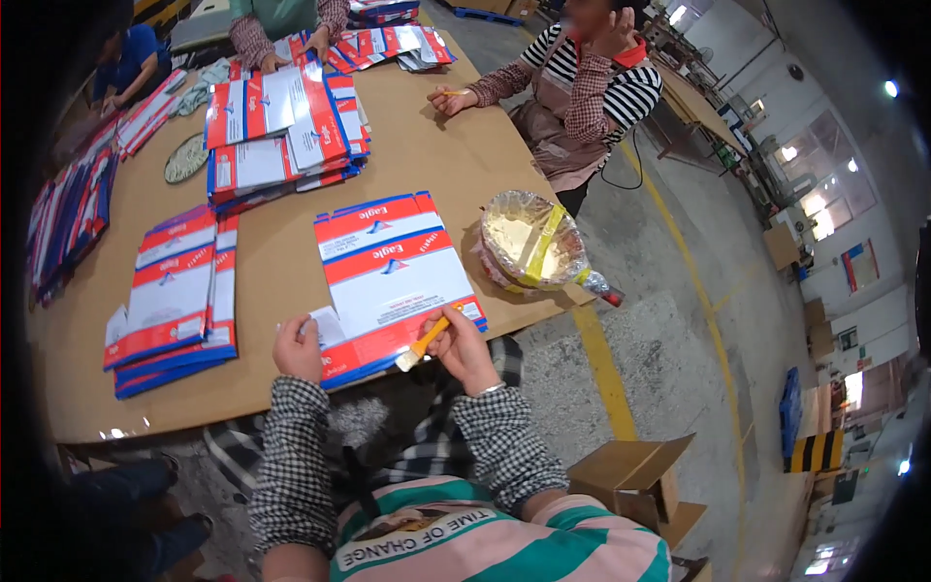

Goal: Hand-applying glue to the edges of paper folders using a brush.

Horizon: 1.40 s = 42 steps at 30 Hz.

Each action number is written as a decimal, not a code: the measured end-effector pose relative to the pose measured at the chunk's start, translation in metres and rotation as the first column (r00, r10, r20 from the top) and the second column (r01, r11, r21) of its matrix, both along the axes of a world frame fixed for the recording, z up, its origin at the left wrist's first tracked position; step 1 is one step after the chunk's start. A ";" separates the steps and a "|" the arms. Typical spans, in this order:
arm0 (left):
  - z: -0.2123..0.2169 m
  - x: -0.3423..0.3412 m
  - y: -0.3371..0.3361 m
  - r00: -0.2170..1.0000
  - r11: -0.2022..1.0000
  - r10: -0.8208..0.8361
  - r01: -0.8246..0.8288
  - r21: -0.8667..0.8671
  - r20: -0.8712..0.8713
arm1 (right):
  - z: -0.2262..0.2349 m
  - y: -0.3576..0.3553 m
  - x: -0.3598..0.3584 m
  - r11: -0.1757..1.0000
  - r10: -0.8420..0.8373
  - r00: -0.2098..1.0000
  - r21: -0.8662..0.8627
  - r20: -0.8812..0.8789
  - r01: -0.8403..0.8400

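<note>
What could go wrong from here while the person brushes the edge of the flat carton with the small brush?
1. The flat red, white and blue printed carton overhangs the brown table edge near the left hand; it may slip or bend.
2. The orange-handled small brush in the right hand could smear beyond the flap onto the printed face.
3. The foil-lined round bowl of pale paste sits close to the table edge and might be knocked off.
</note>
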<state>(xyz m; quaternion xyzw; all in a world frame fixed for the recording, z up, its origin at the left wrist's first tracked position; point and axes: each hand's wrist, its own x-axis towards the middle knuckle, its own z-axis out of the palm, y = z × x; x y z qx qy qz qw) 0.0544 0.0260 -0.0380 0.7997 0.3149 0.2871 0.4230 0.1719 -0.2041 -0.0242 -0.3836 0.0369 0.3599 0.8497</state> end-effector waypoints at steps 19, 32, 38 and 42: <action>-0.001 -0.003 -0.002 0.995 0.986 0.054 -0.041 -0.162 0.080 | 0.010 -0.003 -0.006 0.995 -0.004 1.000 -0.099 0.019 0.006; 0.051 -0.065 0.000 0.727 0.802 -0.421 0.577 0.151 -0.542 | 0.013 0.001 -0.002 0.999 0.031 0.999 -0.043 -0.026 -0.033; 0.051 -0.078 -0.003 0.755 0.772 -0.414 0.587 0.244 -0.508 | 0.014 -0.005 -0.009 0.999 -0.042 0.997 0.011 -0.070 0.043; 0.043 -0.083 -0.005 0.761 0.777 -0.426 0.585 0.233 -0.489 | 0.014 -0.005 -0.019 0.994 -0.114 0.980 -0.019 -0.164 0.112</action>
